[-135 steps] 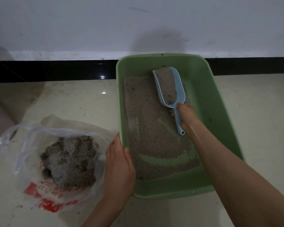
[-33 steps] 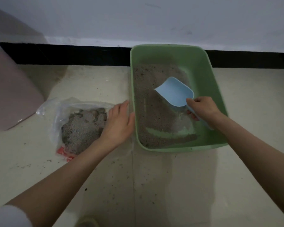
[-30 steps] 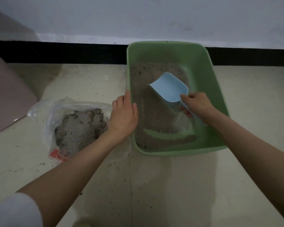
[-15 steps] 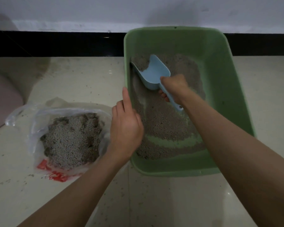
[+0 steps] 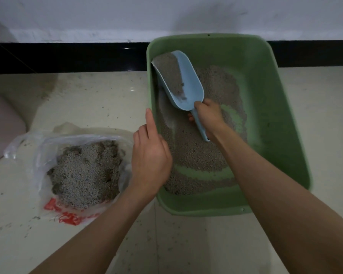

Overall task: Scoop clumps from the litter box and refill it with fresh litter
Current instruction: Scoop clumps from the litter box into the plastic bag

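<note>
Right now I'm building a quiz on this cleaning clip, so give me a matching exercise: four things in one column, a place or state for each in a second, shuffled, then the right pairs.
Things:
1. scoop
2. litter box
3. plastic bag
4. left hand

Places or states:
A. lies open on the floor, holding a heap of litter
B. rests on the box's left rim
C. part-filled with litter, gripped by the right hand
D. green, with bare streaks showing through its litter

Pairs: 1-C, 2-D, 3-A, 4-B
</note>
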Tool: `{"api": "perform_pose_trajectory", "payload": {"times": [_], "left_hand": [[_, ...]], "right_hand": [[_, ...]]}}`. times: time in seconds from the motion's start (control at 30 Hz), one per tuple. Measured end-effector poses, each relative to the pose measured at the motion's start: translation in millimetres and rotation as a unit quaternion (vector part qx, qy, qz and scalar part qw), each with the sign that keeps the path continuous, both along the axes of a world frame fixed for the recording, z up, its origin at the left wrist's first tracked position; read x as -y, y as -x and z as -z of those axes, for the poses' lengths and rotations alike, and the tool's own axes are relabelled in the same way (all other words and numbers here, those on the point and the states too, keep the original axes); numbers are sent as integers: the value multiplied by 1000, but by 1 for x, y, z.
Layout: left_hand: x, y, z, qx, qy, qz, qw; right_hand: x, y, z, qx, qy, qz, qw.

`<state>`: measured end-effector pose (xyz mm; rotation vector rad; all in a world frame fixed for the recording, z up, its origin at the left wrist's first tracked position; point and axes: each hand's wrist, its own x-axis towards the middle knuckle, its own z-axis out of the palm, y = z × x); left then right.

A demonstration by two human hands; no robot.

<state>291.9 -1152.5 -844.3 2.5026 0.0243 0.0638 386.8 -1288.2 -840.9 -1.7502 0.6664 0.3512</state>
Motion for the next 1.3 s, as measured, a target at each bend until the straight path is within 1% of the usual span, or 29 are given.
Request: {"api": "perform_pose_trajectory", "payload": {"times": [0.23, 0.3, 0.43, 0.57, 0.67, 0.73, 0.8, 0.87, 0.93, 1.0, 1.03, 1.1, 1.17, 1.23, 1.3], "left_hand": [[0, -2, -6, -34, 29, -6, 999], [0, -2, -8, -41, 28, -9, 999], [-1, -5, -12, -65, 14, -19, 998], [-6, -6, -19, -85, 10, 16, 996], [-22, -10, -17, -124, 56, 54, 989], [-38, -3, -20, -100, 94, 75, 988], [-58, 17, -24, -57, 116, 64, 990], [-86, 41, -25, -1, 115, 23, 993], [-120, 64, -24, 52, 78, -37, 995], [-156, 85, -20, 67, 26, -137, 988], [-169, 94, -19, 48, 9, -192, 980], [-188, 109, -16, -27, -2, -260, 965], [-201, 112, -8, -96, 2, -269, 958], [-211, 108, 0, -129, 1, -261, 957], [-217, 103, 2, -134, -16, -250, 959]], "right_hand": [[23, 24, -15, 8, 27, 4, 1000], [33, 36, -25, 4, 36, 6, 999], [49, 67, -48, 3, 20, 18, 1000], [57, 95, -68, 14, 9, 56, 998], [57, 113, -85, 20, 17, 47, 999], [53, 123, -94, 19, 1, 27, 999], [44, 132, -101, 12, -8, -19, 1000], [30, 139, -108, 4, 20, -86, 996], [12, 143, -113, -6, 52, -151, 987], [-8, 144, -118, -17, 68, -212, 975], [-19, 143, -120, -22, 84, -245, 966], [-42, 137, -124, -22, 128, -309, 942], [-67, 129, -127, -13, 182, -367, 912], [-94, 122, -129, 14, 270, -420, 866], [-120, 120, -131, 58, 396, -467, 789]]}}
